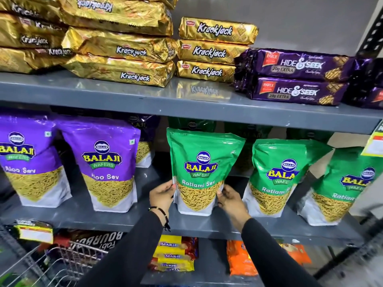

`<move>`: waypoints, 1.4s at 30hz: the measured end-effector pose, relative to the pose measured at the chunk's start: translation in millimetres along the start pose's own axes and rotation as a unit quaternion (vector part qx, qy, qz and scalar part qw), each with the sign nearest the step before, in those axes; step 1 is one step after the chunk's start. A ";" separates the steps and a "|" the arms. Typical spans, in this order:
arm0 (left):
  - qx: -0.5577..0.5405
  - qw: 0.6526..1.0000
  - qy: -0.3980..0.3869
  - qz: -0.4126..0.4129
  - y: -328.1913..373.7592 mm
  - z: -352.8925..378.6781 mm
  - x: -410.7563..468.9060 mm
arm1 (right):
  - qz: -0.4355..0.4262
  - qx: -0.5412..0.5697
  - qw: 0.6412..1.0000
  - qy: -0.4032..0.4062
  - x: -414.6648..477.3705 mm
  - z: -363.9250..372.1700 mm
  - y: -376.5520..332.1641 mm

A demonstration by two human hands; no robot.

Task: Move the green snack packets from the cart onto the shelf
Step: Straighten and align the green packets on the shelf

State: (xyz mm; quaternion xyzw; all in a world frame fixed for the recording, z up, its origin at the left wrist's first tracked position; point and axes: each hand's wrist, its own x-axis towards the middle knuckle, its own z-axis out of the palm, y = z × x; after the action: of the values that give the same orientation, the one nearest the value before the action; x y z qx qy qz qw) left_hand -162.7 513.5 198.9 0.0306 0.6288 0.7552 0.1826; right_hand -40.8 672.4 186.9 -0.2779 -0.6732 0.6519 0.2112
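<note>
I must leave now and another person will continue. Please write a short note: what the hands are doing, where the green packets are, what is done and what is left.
Left hand and right hand: both grip the lower side edges of one green Ratlami Sev packet, upright on the middle shelf.
Done: two more green packets stand to its right, the nearer one and the farther one; others show behind.
Left: release this packet, then check the cart at lower left; its contents are too blurred to tell if packets remain.

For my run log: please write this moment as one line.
step: placing | item: green Ratlami Sev packet upright on middle shelf | left hand: holding | right hand: holding
</note>
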 end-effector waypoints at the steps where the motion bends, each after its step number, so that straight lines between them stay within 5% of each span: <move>1: -0.004 1.000 0.005 0.001 -0.5 -3.0 -1.3 | -0.006 0.003 1.000 -0.005 -1.8 2.1 -0.3; 31: -0.005 1.000 0.025 0.003 -2.7 -19.1 -8.8 | -0.023 0.006 0.999 -0.026 -15.7 20.3 -4.4; 37: 0.090 0.958 0.180 0.205 3.1 7.3 -60.5 | -0.062 0.038 0.997 0.041 -32.6 -5.4 0.6; 42: 0.197 0.915 0.008 0.352 1.0 63.2 -101.8 | -0.116 0.048 0.983 0.132 -54.4 -74.6 -2.9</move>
State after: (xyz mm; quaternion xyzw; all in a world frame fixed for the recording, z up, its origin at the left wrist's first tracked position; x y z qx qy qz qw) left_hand -50.7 540.6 231.6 0.2796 0.7148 0.6315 -0.1097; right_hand 48.4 693.8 198.6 -0.2711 -0.6347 0.6126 0.3852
